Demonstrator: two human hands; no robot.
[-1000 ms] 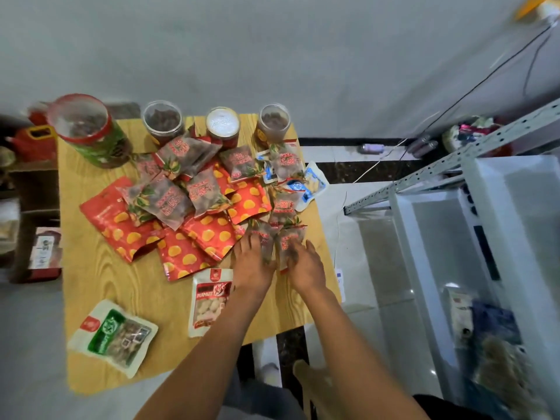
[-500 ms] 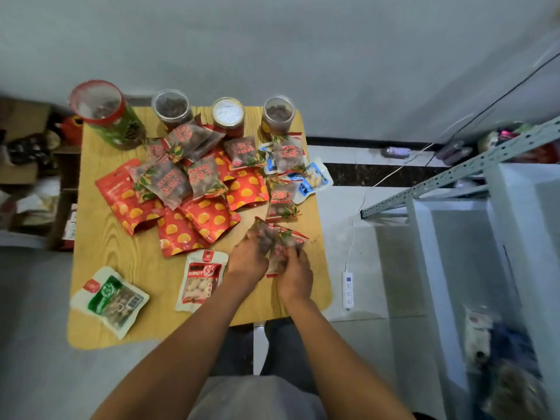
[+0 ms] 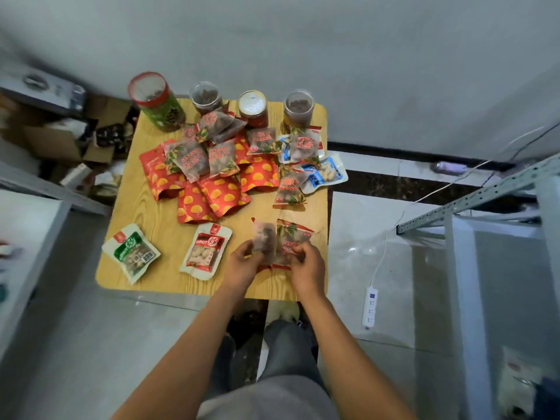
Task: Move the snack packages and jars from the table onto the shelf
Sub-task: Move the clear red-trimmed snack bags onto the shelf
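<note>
Head view: two translucent brown snack packets, contents blurred, are pinched by left hand and right hand fingers above the yellow wooden worktop; four clear jars beyond hold dark snacks.

The lower edges of 2 packets are hidden by the left hand and right hand. Red pouches are partly covered by clear packets. The shelf is cut off at the right edge, its contents blurred.

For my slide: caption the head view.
Both hands, left hand and right hand, lift translucent snack packets above the table.
</note>
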